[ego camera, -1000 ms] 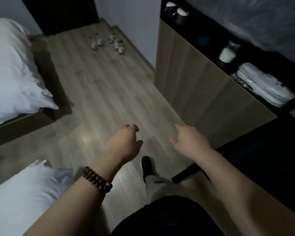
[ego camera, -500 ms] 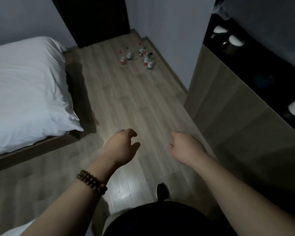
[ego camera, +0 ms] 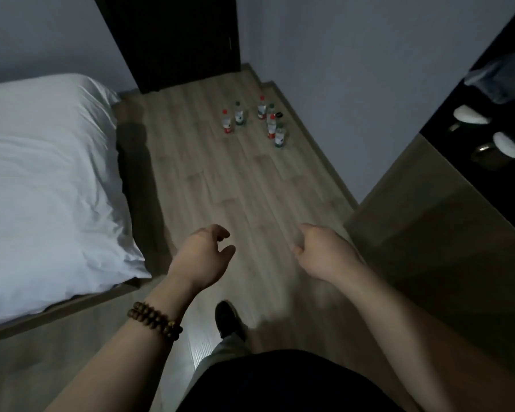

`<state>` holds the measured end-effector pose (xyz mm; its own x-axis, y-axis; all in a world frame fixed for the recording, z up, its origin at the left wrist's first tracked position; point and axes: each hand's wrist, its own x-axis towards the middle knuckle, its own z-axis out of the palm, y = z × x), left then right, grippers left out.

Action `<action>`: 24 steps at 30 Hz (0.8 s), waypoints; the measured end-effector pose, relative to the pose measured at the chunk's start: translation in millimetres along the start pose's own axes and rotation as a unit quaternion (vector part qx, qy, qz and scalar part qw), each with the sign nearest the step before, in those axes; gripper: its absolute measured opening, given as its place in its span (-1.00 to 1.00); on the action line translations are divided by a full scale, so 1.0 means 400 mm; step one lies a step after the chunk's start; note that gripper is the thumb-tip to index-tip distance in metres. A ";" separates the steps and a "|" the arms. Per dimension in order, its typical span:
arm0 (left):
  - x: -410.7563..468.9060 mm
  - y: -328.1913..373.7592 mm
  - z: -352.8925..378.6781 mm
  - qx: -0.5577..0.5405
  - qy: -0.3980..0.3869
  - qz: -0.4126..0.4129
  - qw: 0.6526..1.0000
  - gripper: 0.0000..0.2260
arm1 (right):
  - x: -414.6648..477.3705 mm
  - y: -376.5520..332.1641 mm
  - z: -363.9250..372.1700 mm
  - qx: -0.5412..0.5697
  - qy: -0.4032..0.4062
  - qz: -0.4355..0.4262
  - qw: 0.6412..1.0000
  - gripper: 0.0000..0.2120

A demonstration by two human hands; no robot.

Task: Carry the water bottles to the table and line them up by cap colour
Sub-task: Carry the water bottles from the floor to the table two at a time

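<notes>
Both hands empty, bottles standing on the far floor
In the head view our left hand (ego camera: pixel 202 257) and right hand (ego camera: pixel 321 251) reach out in front of us, fingers loosely curled and holding nothing, while the water bottles (ego camera: pixel 271 127) stand upright in a loose cluster on the wooden floor (ego camera: pixel 235 188) at the far end, near the right wall and the dark door (ego camera: pixel 176 40), well apart from us, with the bed (ego camera: pixel 48 188) along the left. Some caps are red and others look green, though the light is dim, and no table is in view. We judge them small, thin-walled plastic bottles, fairly light, smooth and apt to dent, so we would take each round the body below the shoulder, or at the neck, leaving the cap showing
</notes>
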<state>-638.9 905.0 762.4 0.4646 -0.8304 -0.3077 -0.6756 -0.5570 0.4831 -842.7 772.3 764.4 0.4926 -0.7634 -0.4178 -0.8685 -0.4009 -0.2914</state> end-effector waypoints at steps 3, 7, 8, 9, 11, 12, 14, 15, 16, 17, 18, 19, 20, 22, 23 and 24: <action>0.163 -0.054 -0.106 0.006 -0.022 0.019 1.000 -0.64 | 0.136 -0.112 -0.043 0.006 0.007 0.017 1.000 -0.56; 0.380 -0.099 -0.237 0.013 -0.026 0.043 0.999 -0.65 | 0.313 -0.238 -0.102 0.019 0.028 0.023 0.999 -0.54; 0.431 -0.105 -0.264 0.011 -0.026 0.045 0.999 -0.65 | 0.356 -0.261 -0.117 0.025 0.030 0.025 0.999 -0.55; 0.481 -0.112 -0.287 0.008 -0.027 0.047 0.999 -0.65 | 0.398 -0.281 -0.131 0.035 0.032 0.030 0.998 -0.55; 0.586 -0.127 -0.324 0.004 -0.034 0.052 0.998 -0.65 | 0.489 -0.312 -0.155 0.047 0.039 0.042 0.997 -0.50; 0.640 -0.136 -0.339 0.001 -0.037 0.055 0.998 -0.66 | 0.539 -0.324 -0.166 0.047 0.043 0.042 0.997 -0.47; 0.756 -0.157 -0.365 0.001 -0.040 0.054 0.998 -0.66 | 0.651 -0.341 -0.180 0.048 0.049 0.039 0.997 -0.45; 0.817 -0.170 -0.376 0.005 -0.040 0.051 0.998 -0.66 | 0.715 -0.349 -0.186 0.053 0.049 0.042 0.996 -0.45; 0.880 -0.181 -0.387 0.008 -0.039 0.046 0.998 -0.66 | 0.782 -0.356 -0.193 0.063 0.045 0.045 0.996 -0.45; 0.943 -0.191 -0.400 0.010 -0.038 0.041 0.998 -0.66 | 0.851 -0.364 -0.204 0.074 0.040 0.047 0.995 -0.46; 1.006 -0.200 -0.413 0.011 -0.039 0.036 0.999 -0.66 | 0.921 -0.374 -0.217 0.080 0.036 0.047 0.995 -0.46; 1.070 -0.207 -0.429 0.014 -0.041 0.033 0.999 -0.67 | 0.992 -0.386 -0.235 0.082 0.031 0.049 0.995 -0.45; 1.131 -0.212 -0.449 0.019 -0.043 0.029 0.998 -0.67 | 1.062 -0.400 -0.260 0.081 0.024 0.051 0.995 -0.45; 1.244 -0.210 -0.497 0.022 -0.055 0.021 0.998 -0.68 | 1.192 -0.433 -0.325 0.080 0.011 0.044 0.996 -0.46; 1.295 -0.206 -0.523 0.018 -0.061 0.016 0.998 -0.68 | 1.250 -0.450 -0.358 0.075 0.011 0.035 0.997 -0.47; 1.345 -0.201 -0.550 0.015 -0.063 0.012 0.998 -0.68 | 1.303 -0.469 -0.393 0.067 0.012 0.028 0.997 -0.49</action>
<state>-208.5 506.6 738.3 0.3737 -0.8382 -0.3972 -0.7038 -0.5352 0.4671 -431.4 370.0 736.5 0.4411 -0.7951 -0.4162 -0.8786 -0.2881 -0.3809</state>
